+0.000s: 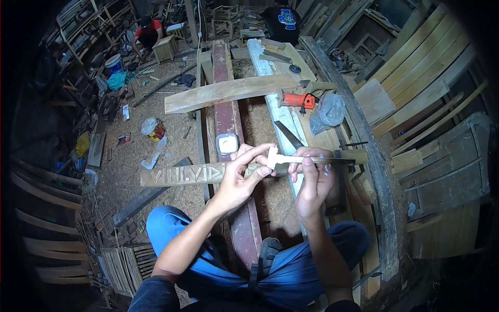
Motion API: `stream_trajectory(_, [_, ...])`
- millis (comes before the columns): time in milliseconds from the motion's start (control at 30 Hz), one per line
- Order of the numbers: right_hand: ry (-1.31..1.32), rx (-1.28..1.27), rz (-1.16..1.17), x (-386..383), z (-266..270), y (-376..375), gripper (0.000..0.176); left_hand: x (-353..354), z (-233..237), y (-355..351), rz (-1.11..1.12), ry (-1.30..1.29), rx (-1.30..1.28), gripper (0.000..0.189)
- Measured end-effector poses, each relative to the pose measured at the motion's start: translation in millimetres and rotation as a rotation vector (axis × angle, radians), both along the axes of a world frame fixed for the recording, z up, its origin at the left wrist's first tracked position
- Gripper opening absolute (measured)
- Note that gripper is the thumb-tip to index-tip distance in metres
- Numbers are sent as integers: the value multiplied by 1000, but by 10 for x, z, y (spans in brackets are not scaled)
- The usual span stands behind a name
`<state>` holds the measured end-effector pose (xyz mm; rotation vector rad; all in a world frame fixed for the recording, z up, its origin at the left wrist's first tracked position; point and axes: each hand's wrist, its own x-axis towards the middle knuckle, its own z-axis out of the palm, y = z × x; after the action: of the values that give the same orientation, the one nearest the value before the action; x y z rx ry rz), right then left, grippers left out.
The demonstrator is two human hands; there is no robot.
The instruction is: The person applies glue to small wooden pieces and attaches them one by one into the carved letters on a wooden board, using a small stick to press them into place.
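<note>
Head view: left hand (240,179) pinches pale wood piece (272,156); right hand (312,182) is clamped on its right end. Carved board (182,175) sits just underneath, running left.

A single camera on the person's head looks forward and steeply down, close above the left hand (236,182) and right hand (312,184), its wide lens bending the workshop floor (122,164) around them
</note>
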<state>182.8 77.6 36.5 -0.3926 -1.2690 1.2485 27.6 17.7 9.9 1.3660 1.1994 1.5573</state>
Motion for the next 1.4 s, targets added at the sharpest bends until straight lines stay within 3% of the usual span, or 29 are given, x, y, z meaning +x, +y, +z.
stream_trajectory(133, [-15, -27, -27, -19, 5, -5, 9, 26, 34, -9, -35, -129, -8, 51])
stream_trajectory(200, [17, -30, -14, -27, 13, -13, 9, -8, 1, 1, -3, 17, 30, 54])
stream_trajectory(333, [0, -26, 4, -23, 3, -17, 8, 28, 26, -3, -5, -91, 1, 51])
stream_trajectory(933, [-36, -38, -16, -56, -38, 16, 7, -40, -8, -5, 50, 71, 11, 52])
stream_trajectory(1400, [47, 19, -11, -33, 7, -39, 9, -74, 47, -58, -43, -90, 9, 53])
